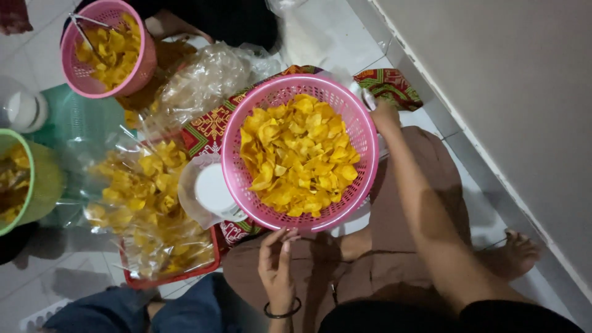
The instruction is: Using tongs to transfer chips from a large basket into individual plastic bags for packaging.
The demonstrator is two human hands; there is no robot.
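White floor tiles [320,31] meet grey wall [512,92] beside pink basket [240,154].

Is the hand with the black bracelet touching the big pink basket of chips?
Touching. In the head view, the left hand's fingertips meet the near rim of the pink basket, with no gap showing between them.

A smaller pink basket [143,61] with tongs [86,28], a green tub [46,179] and bagged chips [148,203] sit left.

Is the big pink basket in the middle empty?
No, the big pink basket is heaped with yellow chips, and the right hand touches its rim.
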